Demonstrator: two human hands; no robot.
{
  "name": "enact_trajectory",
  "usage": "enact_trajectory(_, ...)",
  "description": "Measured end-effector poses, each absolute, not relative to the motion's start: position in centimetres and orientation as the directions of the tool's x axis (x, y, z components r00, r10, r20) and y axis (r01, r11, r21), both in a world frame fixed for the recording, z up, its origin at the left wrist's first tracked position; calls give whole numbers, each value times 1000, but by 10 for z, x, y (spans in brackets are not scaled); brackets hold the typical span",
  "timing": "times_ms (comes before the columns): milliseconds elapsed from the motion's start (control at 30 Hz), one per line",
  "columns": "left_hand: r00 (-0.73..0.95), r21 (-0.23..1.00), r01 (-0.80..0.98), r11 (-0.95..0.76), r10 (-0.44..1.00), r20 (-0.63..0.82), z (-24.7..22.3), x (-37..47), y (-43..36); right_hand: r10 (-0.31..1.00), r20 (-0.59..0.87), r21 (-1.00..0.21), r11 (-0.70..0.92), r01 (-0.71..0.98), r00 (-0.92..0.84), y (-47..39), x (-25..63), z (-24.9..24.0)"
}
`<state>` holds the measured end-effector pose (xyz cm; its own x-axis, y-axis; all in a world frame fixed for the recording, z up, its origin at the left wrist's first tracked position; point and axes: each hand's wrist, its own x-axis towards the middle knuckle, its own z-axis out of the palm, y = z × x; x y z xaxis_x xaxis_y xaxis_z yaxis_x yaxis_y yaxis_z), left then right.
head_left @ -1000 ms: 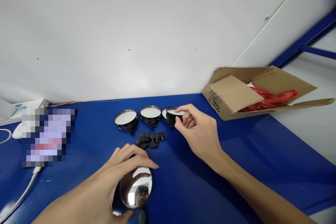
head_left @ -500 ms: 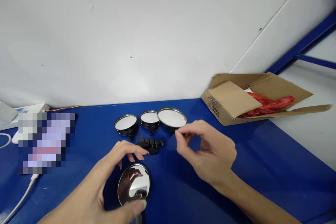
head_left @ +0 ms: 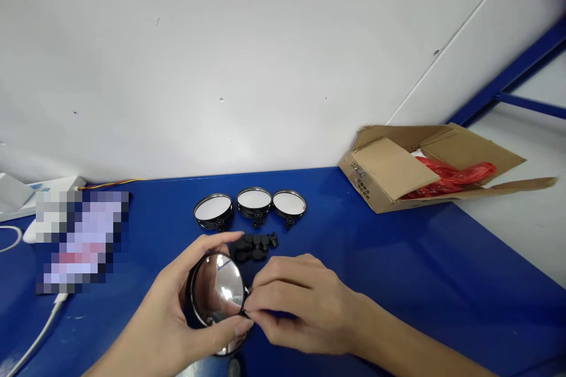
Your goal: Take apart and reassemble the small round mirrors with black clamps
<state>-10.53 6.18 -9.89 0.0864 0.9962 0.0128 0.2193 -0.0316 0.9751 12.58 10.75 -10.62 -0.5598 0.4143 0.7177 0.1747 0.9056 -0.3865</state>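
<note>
Upper mirror (head_left: 217,283) between two hands!
Left hand (head_left: 170,309) clamps fingers round its left; right hand (head_left: 305,303) pinches its right edge (tips partly hidden), lower mirror (head_left: 233,344) beneath.

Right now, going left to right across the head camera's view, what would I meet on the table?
Pixelated screen, left table mirror, middle table mirror, right table mirror, cardboard box. The held mirror, left hand and right hand overlap that row's span, so they're left out.
</note>
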Motion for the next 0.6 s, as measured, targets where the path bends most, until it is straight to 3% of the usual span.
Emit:
enact_trajectory(133, 121, 924, 353, -149, 986, 113, -98, -105, 63, 485, 653, -491, 856, 162, -582, 111, 130, -106)
enact_trajectory(233, 84, 885, 441, -147, 989, 122, -98, -105, 63, 529, 614, -532, 826, 188, -586, 112, 133, -105)
enact_trajectory(400, -43, 827, 558, -71, 993, 114, -93, -108, 64, 781, 490, -608, 625, 490, -388, 121, 145, -101)
enact_trajectory(600, -139, 861, 506, 51, 990, 23, -84, -104, 65, 890, 178, -438, 453, 777, -419, 135, 154, -110)
